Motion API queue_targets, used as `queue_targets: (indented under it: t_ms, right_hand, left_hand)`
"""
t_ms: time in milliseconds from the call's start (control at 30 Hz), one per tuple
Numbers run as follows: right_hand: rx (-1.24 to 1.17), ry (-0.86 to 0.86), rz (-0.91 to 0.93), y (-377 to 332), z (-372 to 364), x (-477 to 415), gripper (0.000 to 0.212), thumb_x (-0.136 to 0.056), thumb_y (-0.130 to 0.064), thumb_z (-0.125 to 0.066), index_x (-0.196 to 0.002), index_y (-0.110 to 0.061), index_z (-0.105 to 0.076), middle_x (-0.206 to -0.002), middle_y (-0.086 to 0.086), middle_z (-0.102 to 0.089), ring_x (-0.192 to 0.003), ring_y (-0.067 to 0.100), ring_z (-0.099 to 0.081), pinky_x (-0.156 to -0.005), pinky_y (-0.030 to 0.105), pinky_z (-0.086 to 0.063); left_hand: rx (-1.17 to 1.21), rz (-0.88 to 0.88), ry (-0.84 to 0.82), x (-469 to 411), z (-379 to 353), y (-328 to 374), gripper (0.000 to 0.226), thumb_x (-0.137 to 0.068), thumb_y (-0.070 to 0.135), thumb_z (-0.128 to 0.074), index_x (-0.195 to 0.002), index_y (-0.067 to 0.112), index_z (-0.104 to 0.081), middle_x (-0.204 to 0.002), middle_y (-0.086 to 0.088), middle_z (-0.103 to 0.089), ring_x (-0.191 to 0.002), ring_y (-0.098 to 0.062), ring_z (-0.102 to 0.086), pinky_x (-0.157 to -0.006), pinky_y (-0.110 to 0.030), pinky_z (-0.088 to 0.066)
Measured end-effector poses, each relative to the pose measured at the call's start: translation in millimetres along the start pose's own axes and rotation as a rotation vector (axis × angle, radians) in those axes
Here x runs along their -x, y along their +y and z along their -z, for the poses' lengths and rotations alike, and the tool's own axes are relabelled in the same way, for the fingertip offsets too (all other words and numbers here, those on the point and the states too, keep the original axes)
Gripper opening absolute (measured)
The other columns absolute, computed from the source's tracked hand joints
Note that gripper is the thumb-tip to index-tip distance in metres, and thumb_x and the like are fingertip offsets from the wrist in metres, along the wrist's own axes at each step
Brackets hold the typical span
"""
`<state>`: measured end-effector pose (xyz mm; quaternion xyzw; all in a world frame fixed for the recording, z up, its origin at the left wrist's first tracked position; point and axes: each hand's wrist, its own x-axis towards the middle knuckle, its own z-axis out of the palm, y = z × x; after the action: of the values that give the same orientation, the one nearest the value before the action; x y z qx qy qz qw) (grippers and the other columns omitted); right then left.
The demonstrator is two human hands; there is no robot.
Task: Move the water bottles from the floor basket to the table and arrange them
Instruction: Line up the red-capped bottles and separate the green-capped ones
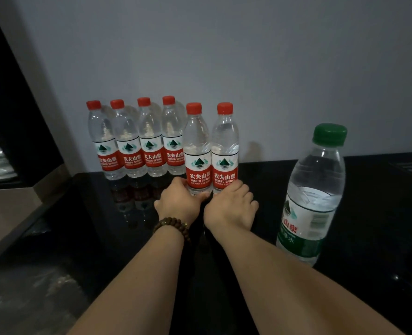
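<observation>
Glossy black counter (369,274) offers little grip, so the left hand (179,201) and right hand (231,209), fingers wrapped low around two upright red-capped clear plastic water bottles (211,153) (touching each other), could tip them into the wall row (137,141).

Dim and bluish overall, with soft, even light on the grey wall (248,56). Faint bottle shadows on that wall toward 1 o'clock. Murky reflections of the red-capped bottles (137,139) in the glossy black table (369,286). Near-black at 9 o'clock. Wide-angle bending at the edges, leaning the green-capped bottle (313,189) at 3 o'clock. Slightly soft, grainy.
</observation>
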<state>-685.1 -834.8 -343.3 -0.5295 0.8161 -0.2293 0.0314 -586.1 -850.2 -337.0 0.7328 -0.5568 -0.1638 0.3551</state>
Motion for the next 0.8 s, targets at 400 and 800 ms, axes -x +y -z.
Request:
queue_targets:
  t_ms: [400, 800]
  right_hand:
    - [-0.037, -0.016, -0.044, -25, -19, -58, 0.084, -0.090, -0.049, -0.069, -0.150, -0.004, -0.031, -0.147, 0.017, -0.047, -0.133, 0.032, -0.048, -0.109, 0.047, -0.039]
    - [-0.087, -0.025, -0.030, -37, -27, -87, 0.062, -0.093, -0.041, -0.068, -0.140, -0.012, -0.042, -0.139, 0.010, -0.055, -0.126, 0.029, -0.053, -0.105, 0.046, -0.041]
  left_hand:
    - [0.038, -0.092, 0.025, -61, -27, 12, 0.061, -0.074, 0.048, -0.086, -0.125, 0.022, -0.063, -0.122, 0.001, -0.070, -0.110, -0.023, -0.067, -0.091, -0.039, -0.054]
    - [0.115, 0.048, 0.056, -84, -35, 13, 0.044, -0.077, 0.044, -0.086, -0.105, 0.017, -0.064, -0.103, -0.003, -0.068, -0.083, -0.018, -0.055, -0.072, -0.034, -0.047]
